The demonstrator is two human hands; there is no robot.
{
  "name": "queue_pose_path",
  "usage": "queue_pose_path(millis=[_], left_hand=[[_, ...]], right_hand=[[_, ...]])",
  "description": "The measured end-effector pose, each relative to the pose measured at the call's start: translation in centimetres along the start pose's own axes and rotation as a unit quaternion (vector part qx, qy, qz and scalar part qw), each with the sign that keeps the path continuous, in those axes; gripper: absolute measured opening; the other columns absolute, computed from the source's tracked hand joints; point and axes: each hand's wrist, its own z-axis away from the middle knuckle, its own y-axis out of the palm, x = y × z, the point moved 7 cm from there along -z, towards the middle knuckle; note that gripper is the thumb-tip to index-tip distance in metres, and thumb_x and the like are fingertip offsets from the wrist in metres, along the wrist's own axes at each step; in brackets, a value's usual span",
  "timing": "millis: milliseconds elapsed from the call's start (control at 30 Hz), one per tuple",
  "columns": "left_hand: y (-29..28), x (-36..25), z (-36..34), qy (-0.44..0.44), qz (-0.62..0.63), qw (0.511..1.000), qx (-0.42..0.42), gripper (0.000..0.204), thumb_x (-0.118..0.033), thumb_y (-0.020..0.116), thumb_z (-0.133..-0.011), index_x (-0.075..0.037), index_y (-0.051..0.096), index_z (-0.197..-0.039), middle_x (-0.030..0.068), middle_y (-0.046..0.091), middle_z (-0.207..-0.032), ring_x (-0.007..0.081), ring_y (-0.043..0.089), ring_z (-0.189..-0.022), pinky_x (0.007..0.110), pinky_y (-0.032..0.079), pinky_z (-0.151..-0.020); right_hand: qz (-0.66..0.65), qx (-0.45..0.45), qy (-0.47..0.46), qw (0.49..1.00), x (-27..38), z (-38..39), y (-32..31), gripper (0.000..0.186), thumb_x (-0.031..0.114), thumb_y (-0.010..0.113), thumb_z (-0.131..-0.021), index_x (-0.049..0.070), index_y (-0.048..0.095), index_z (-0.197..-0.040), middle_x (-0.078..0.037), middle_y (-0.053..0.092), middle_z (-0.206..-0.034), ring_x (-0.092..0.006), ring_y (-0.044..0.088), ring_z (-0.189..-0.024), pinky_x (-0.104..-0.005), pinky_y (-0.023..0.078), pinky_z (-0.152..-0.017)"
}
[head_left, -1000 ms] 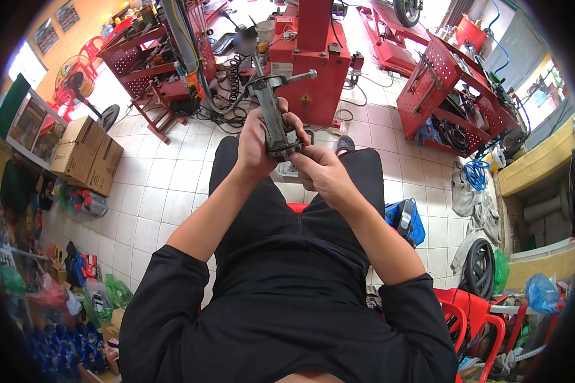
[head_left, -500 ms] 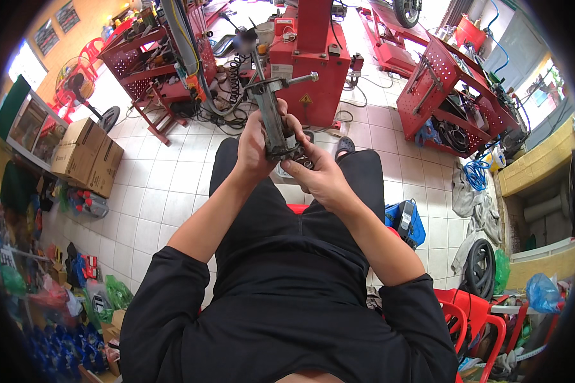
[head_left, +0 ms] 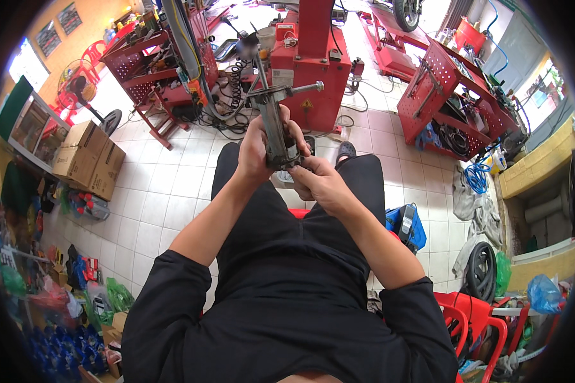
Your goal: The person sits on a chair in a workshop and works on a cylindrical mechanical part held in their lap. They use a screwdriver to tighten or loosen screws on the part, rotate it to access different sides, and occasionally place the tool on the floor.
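I hold a dark grey, greasy metal part (head_left: 273,131) upright above my knees. It has a long, channel-like body and a cross-piece at its top, from which a bolt-like rod sticks out to the right. My left hand (head_left: 254,153) is closed around the body from the left, with its fingers showing on the far side. At the lower end, the fingers of my right hand (head_left: 326,185) are bent and pressed together against the part. Whether they also pinch some small piece there is hidden.
Ahead stands a red machine base (head_left: 306,96) with a column, cables around it. Red perforated tool carts stand at left (head_left: 134,70) and right (head_left: 434,96). Cardboard boxes (head_left: 86,159) sit to the left. A blue bag (head_left: 407,226) lies by my right leg, and red chairs (head_left: 473,319) stand behind it.
The metal part has shifted slightly right and down in view. My right thumb and fingers, stretched along its lower end before, are now curled more tightly there. My left hand keeps its hold.
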Motion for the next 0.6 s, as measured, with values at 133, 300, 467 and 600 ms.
queue_pose_path(millis=[133,300,467,600], left_hand=[[0.3,-0.2,0.1,-0.003,-0.009,1.0,0.011,0.024,-0.028,0.027,-0.094,-0.008,0.039,-0.092,0.0169,0.059,-0.074,0.0256,0.062,-0.071,0.036,0.052,-0.071],[0.7,-0.6,0.4,0.001,-0.079,0.997,0.01,0.028,-0.035,0.03,-0.095,-0.008,0.037,-0.091,0.0157,0.059,-0.074,0.0259,0.063,-0.073,0.038,0.044,-0.086],[0.7,-1.0,0.5,0.015,-0.151,0.988,0.035,0.032,-0.04,0.03,-0.095,-0.009,0.036,-0.092,0.0149,0.059,-0.075,0.0252,0.063,-0.075,0.037,0.042,-0.089],[0.8,-0.9,0.5,0.013,-0.136,0.99,0.04,0.035,-0.04,0.031,-0.095,-0.006,0.039,-0.095,0.0147,0.06,-0.076,0.0236,0.062,-0.074,0.035,0.045,-0.082]], right_hand=[[0.017,0.037,-0.005,0.999,-0.1,-0.2,-0.6,0.013,0.016,0.055,-0.092,0.003,0.057,-0.092,0.009,0.038,-0.06,-0.001,0.031,-0.049,-0.0209,0.022,-0.043],[0.103,-0.046,-0.095,0.989,2.0,0.0,-0.5,0.021,0.011,0.063,-0.085,0.0,0.06,-0.102,0.006,0.052,-0.071,-0.002,0.043,-0.062,-0.0203,0.033,-0.053],[0.115,-0.018,-0.069,0.991,1.5,-0.1,-0.6,0.017,0.008,0.065,-0.082,0.001,0.061,-0.098,0.005,0.055,-0.075,-0.0028,0.045,-0.066,-0.0207,0.036,-0.057],[0.077,-0.005,-0.016,0.997,0.6,-0.4,-1.0,0.014,0.002,0.061,-0.081,0.003,0.055,-0.093,0.006,0.046,-0.065,-0.0012,0.034,-0.051,-0.0196,0.024,-0.045]])
